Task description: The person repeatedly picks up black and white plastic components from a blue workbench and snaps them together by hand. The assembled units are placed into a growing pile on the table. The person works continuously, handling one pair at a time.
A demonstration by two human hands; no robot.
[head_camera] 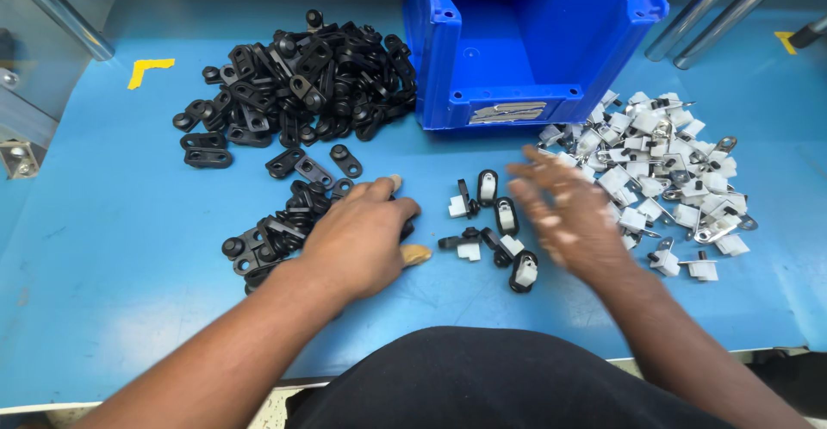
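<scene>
Black clips (276,235) lie heaped near left under the left hand (362,235), curled on them, grip hidden, while the blurred right hand (568,218), fingers spread and seemingly empty, hovers between joined pieces (495,231) and white parts (663,170); assembly seems underway.

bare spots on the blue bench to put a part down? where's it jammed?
Bare: the table at the near left, left of the left hand; also the near right edge below the white parts pile. Crowded: the black parts pile, the smaller black heap, the assembled pieces between the hands, beside the right hand, and around the blue bin.
</scene>
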